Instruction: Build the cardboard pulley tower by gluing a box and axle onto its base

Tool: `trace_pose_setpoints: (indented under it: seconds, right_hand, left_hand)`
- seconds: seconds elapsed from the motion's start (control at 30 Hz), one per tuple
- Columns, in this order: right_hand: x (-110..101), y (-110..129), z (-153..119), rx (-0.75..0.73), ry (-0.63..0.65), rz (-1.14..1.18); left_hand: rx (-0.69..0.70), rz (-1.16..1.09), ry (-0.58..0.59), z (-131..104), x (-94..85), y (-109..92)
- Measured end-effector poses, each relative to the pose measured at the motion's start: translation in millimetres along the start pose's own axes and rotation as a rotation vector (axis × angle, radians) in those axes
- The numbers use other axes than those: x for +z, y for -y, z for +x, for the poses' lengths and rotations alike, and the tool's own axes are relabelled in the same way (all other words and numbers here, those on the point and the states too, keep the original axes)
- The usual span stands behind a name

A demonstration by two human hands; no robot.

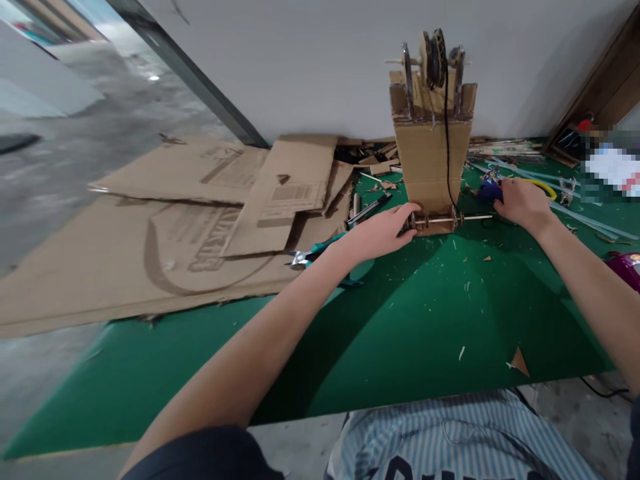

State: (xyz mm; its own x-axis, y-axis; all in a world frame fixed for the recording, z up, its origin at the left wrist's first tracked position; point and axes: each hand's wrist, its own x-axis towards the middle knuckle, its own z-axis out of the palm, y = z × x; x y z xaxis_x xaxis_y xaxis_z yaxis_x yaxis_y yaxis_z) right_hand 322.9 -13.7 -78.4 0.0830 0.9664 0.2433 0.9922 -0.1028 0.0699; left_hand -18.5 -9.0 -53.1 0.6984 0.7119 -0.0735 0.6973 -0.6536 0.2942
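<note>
A tall cardboard stand (pixel 433 163) rises from the table, with cardboard discs (pixel 434 59) on a thin stick at its top. A black cord (pixel 447 133) runs from the discs down to a wooden stick axle (pixel 477 217) across the base. My left hand (pixel 387 230) is closed around the left end of this axle, and its fingers hide that end. To the right of the stand, my right hand (pixel 525 202) has its fingers curled on a dark blue object (pixel 489 191) whose kind I cannot make out. A yellow curved piece (pixel 545 187) shows behind that hand.
Teal-handled pliers (pixel 305 258) and a box cutter (pixel 370 208) lie left of the stand, beside large cardboard sheets (pixel 200 233). Clear strips (pixel 590 217) and a purple object (pixel 626 268) are at right. Cardboard scraps (pixel 520 362) dot the green table (pixel 425 333). A white wall (pixel 325 67) stands behind.
</note>
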Motion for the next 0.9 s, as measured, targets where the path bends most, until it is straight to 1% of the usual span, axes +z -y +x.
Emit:
trace_pose_setpoints:
  seconds: [0.13, 0.23, 0.33, 0.43, 0.53, 0.6, 0.63, 0.7, 0.8, 0.83, 0.9]
  right_hand:
    - [4, -2, -1, -0.003, -0.041, 0.017]
    - [8, -10, -3, 0.002, -0.150, 0.169]
    - [15, -16, -3, 0.028, -0.247, 0.403]
    - [17, -12, -2, 0.174, -0.278, 0.688]
    - [9, 0, -6, 0.287, -0.360, 1.060]
    - [0, 9, -14, 0.300, -0.401, 1.288]
    - [-5, 13, -20, 0.292, -0.416, 1.346]
    - [-14, 21, -35, 0.258, -0.446, 1.311]
    - [-20, 29, -59, 0.163, -0.477, 1.052]
    - [-21, 30, -66, 0.090, -0.467, 0.958]
    - [-20, 32, -76, -0.109, -0.418, 0.780]
  left_hand:
    - [0.057, -0.018, -0.042, -2, -1.5, 8]
    - [0.083, -0.049, -0.049, -2, -3.0, 15]
    - [0.061, -0.037, -0.049, -2, -3.9, 17]
    - [0.043, -0.032, -0.061, -1, -3.9, 15]
    - [0.034, -0.076, -0.074, 0, -3.0, 9]
    - [0.010, -0.116, -0.069, 1, -1.6, 3]
    - [-0.007, -0.132, -0.066, 2, -0.6, 0]
    - [-0.046, -0.145, -0.078, 3, 2.2, -9]
    - [-0.068, -0.146, -0.137, 6, 7.4, -18]
    - [-0.059, -0.154, -0.158, 7, 8.8, -19]
    - [-0.044, -0.170, -0.186, 8, 11.0, -20]
